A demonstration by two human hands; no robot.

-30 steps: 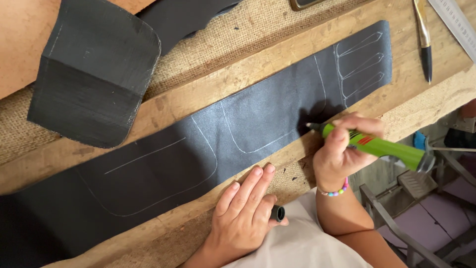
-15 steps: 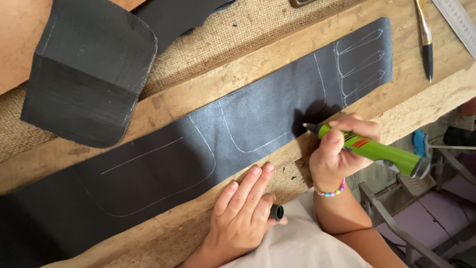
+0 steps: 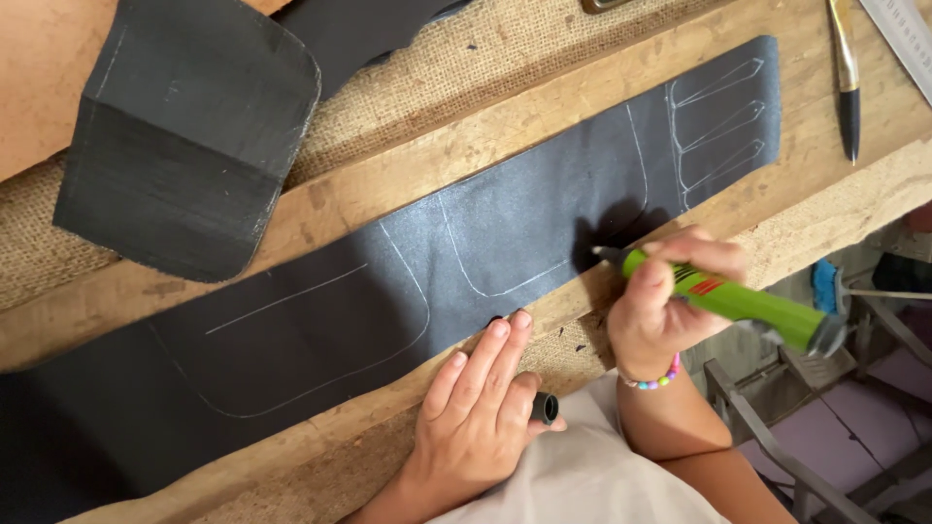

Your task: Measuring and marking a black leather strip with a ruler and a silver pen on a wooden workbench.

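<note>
A long strip of black leather [image 3: 408,281] with pale drawn outlines lies across a wooden board [image 3: 466,155]. My right hand [image 3: 670,291] grips a green-handled cutting tool [image 3: 738,303], its tip resting at the strip's near edge by a curved outline. My left hand [image 3: 476,417] lies flat on the board's near edge, fingertips touching the leather's edge. A small black cap [image 3: 545,408] sits under its thumb side.
A folded black leather piece [image 3: 184,136] lies at the upper left on burlap [image 3: 485,58]. A dark pen [image 3: 847,78] and a metal ruler [image 3: 908,39] lie at the upper right. Metal frame parts [image 3: 777,446] stand beyond the table's right edge.
My right hand and the tool have crept slightly left along the leather's edge. My left hand stays pressed in place.
</note>
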